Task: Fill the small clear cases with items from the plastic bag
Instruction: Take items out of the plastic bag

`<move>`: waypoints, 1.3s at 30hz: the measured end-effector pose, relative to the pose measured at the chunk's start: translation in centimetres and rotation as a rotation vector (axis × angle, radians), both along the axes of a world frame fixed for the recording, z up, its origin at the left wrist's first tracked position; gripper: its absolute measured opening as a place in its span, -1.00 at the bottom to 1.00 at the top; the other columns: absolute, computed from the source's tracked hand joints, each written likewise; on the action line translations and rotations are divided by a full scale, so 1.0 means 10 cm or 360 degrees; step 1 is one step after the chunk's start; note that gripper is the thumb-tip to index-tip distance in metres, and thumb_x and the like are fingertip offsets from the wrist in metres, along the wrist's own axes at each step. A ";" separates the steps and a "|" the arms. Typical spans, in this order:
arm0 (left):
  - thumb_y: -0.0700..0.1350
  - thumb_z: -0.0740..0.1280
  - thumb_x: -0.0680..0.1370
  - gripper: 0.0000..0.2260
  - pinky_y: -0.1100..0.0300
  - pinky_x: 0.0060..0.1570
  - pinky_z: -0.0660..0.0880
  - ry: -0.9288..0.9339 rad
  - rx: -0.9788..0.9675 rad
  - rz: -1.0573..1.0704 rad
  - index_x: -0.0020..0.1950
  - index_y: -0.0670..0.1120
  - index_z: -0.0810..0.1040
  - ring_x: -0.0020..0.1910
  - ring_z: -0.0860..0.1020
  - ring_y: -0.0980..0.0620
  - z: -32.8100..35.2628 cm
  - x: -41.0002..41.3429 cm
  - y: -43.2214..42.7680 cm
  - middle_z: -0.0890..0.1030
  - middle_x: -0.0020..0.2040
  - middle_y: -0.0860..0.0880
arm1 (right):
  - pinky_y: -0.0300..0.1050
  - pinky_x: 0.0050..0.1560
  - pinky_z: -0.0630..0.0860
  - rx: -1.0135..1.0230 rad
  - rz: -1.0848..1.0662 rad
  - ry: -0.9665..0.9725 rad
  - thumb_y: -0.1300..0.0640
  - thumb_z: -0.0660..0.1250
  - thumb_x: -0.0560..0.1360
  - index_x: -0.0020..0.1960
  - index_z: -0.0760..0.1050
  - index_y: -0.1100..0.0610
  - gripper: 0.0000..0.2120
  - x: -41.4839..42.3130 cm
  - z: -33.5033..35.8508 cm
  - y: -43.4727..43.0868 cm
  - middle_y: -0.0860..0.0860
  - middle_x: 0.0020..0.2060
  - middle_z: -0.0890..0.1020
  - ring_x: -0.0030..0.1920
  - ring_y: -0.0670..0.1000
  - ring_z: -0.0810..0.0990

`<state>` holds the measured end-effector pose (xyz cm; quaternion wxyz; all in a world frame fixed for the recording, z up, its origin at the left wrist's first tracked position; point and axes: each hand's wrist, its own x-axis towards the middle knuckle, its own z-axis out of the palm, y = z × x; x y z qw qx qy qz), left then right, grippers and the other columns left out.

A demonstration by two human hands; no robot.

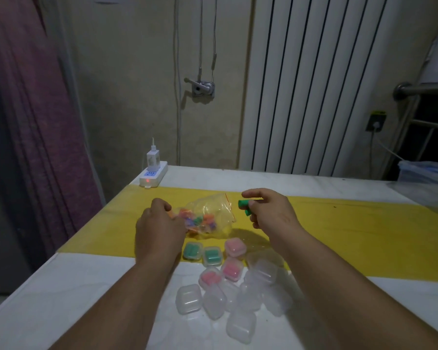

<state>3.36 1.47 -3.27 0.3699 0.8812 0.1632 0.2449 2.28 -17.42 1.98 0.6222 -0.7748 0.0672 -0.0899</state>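
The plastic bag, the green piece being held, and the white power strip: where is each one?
plastic bag (213,210), head view, on its clear crinkled side.
green piece (243,204), head view, on the end showing beyond the fingers.
power strip (154,176), head view, on its white top.

dim, soft, grainy view; wide-angle bowing at edges

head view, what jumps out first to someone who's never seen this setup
The right hand pinches green items above the yellow strip, beside the plastic bag of mixed colours that the left hand grips. Nearer the person lie filled green and pink cases, then empty clear cases.
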 end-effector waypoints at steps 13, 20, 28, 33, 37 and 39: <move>-0.31 0.37 0.49 -0.78 0.19 -0.20 0.53 -0.0409 -0.0433 -0.0933 -0.14 0.03 0.60 -0.21 0.58 0.06 0.24 -0.30 -0.37 0.62 -0.23 0.06 | -0.20 -0.39 0.51 0.0391 0.0154 -0.0002 0.33 0.16 0.63 -0.11 0.55 0.17 -0.76 -0.42 -0.05 -0.13 0.11 -0.33 0.57 -0.43 -0.03 0.52; -0.34 0.43 0.47 -0.85 0.08 -0.12 0.62 -0.0118 -0.0926 -0.1237 -0.04 -0.12 0.64 -0.21 0.65 -0.01 0.29 -0.41 -0.50 0.69 -0.22 -0.09 | -0.24 -0.41 0.57 0.0376 0.0202 -0.0067 0.36 0.15 0.62 -0.04 0.54 0.25 -0.80 -0.45 -0.14 -0.06 0.12 -0.36 0.59 -0.47 -0.07 0.58; -0.35 0.49 0.42 -0.85 -0.10 -0.02 0.64 -0.0028 -0.0930 -0.1093 -0.08 -0.18 0.60 -0.19 0.64 -0.07 0.26 -0.42 -0.52 0.67 -0.18 -0.20 | -0.15 -0.39 0.56 0.0413 0.0282 -0.0081 0.38 0.17 0.61 -0.09 0.52 0.23 -0.80 -0.47 -0.19 0.05 0.12 -0.35 0.56 -0.48 -0.05 0.51; -0.37 0.44 0.45 -0.84 -0.06 -0.08 0.61 -0.0014 -0.1041 -0.1110 -0.03 -0.18 0.57 -0.29 0.62 -0.07 0.27 -0.43 -0.51 0.61 -0.30 -0.14 | -0.23 -0.46 0.47 0.0138 0.0235 -0.0189 0.32 0.25 0.58 -0.12 0.54 0.11 -0.81 -0.43 -0.21 0.02 0.09 -0.21 0.61 -0.49 -0.12 0.53; -0.41 0.36 0.50 -0.80 0.10 -0.14 0.64 -0.0033 -0.1144 -0.1188 0.04 -0.16 0.60 -0.28 0.64 -0.03 0.28 -0.44 -0.50 0.61 -0.28 -0.13 | -0.15 -0.24 0.51 -0.0189 0.0161 -0.0301 0.26 0.30 0.55 -0.15 0.54 -0.03 -0.78 -0.40 -0.24 -0.02 -0.04 -0.17 0.64 -0.27 -0.06 0.59; -0.42 0.35 0.51 -0.83 0.12 -0.12 0.64 -0.0035 -0.1188 -0.1221 0.01 -0.21 0.62 -0.25 0.65 -0.03 0.28 -0.44 -0.50 0.64 -0.26 -0.12 | -0.06 -0.17 0.62 -0.0112 0.0182 -0.0286 0.28 0.29 0.55 -0.16 0.57 0.00 -0.78 -0.39 -0.25 -0.03 0.02 -0.16 0.66 -0.22 0.04 0.66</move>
